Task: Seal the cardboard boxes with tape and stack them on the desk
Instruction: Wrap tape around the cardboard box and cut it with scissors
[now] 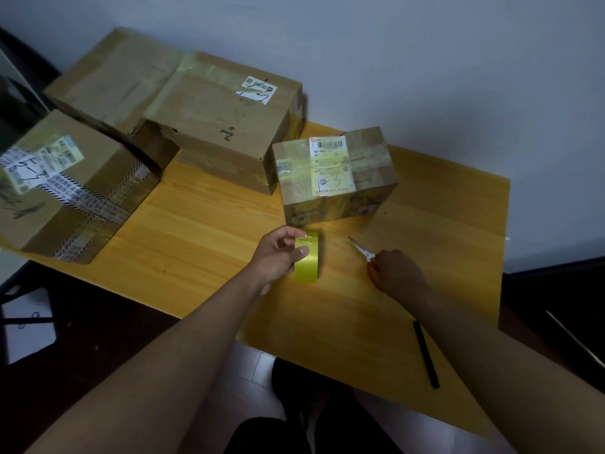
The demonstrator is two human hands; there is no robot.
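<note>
1. Tape roll [307, 257]: yellow-green, standing on edge on the desk [203, 244], just in front of the small box. The left hand [278, 253] holds it, thumb across the outer face and fingers curled over the top. A short clear tab lifts at the top by the fingertips, which suggests the loose end is being found or kept free for the next pull.
2. Small box [334, 175]: nearest the hands, flaps shut, glossy tape and a barcode label across the top. It looks already sealed. It stands alone, unstacked.
3. Middle box [226, 122]: larger, behind and left of the small one. It has a torn front corner and a label at the far edge. Whether its seam is fully taped cannot be told.
4. Flat rear box [111, 77]: widest item, at the far left corner. The middle box overlaps it, but whether it rests on it or merely hides part of it is unclear.
5. Left box [65, 188]: striped printed tape and labels, blurred, and cut off by the picture edge.
6. Scissors [366, 257]: blades lying on the desk and pointing toward the roll, red handles under the right hand [399, 273]. The hand covers the handles; whether the fingers are through the loops cannot be told. Kept within reach, likely for cutting.
7. Black stick [425, 353]: near the desk's front edge, identity unclear.
</note>
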